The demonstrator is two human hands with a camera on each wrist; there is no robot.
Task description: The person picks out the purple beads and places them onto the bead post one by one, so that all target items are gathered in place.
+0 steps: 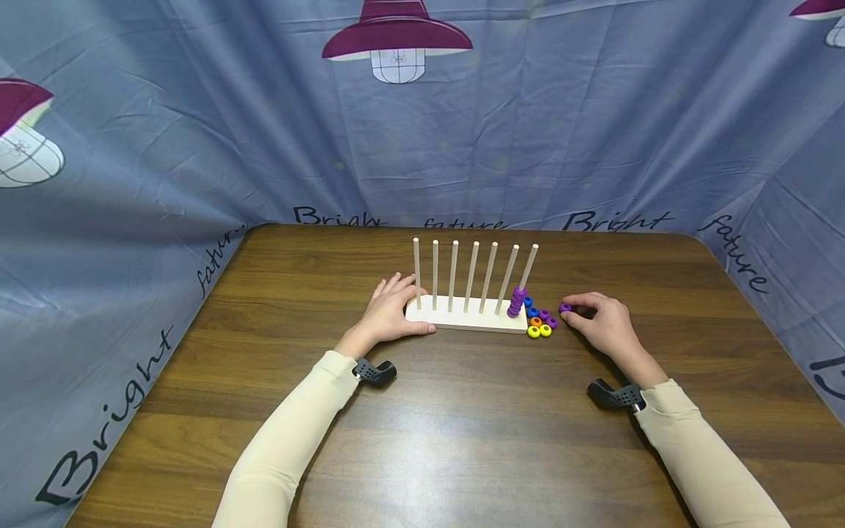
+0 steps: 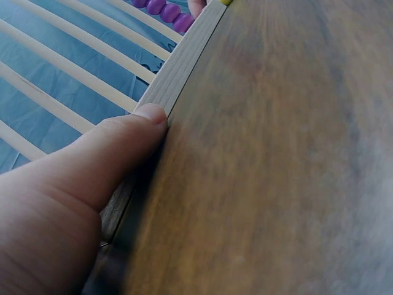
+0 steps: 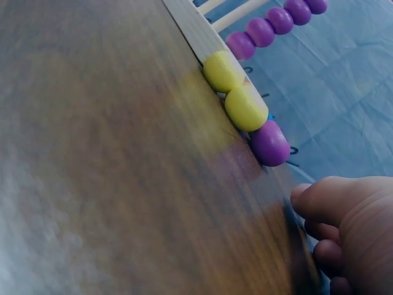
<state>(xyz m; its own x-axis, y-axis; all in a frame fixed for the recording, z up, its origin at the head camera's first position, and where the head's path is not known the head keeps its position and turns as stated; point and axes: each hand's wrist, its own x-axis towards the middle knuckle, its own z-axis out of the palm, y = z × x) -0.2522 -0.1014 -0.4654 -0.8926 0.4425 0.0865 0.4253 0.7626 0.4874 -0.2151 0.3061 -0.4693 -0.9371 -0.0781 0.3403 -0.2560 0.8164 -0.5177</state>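
A pale wooden peg stand (image 1: 462, 315) with several upright pegs stands on the table. Purple beads (image 1: 516, 302) are stacked on its rightmost peg. My left hand (image 1: 389, 312) holds the stand's left end, the thumb (image 2: 126, 138) along its front edge and the fingers on the far side. Right of the stand, my right hand (image 1: 604, 323) pinches a purple bead (image 1: 565, 308) between thumb and fingertips. That bead is hidden in the right wrist view. Loose beads lie between this hand and the stand: yellow (image 1: 545, 331), orange (image 1: 535, 322), blue (image 1: 532, 312) and purple (image 1: 551, 323).
The brown wooden table (image 1: 422, 425) extends around the stand on all sides. A blue patterned curtain (image 1: 422, 147) hangs behind it and at both sides. Each wrist wears a black camera mount, such as the left one (image 1: 375, 372).
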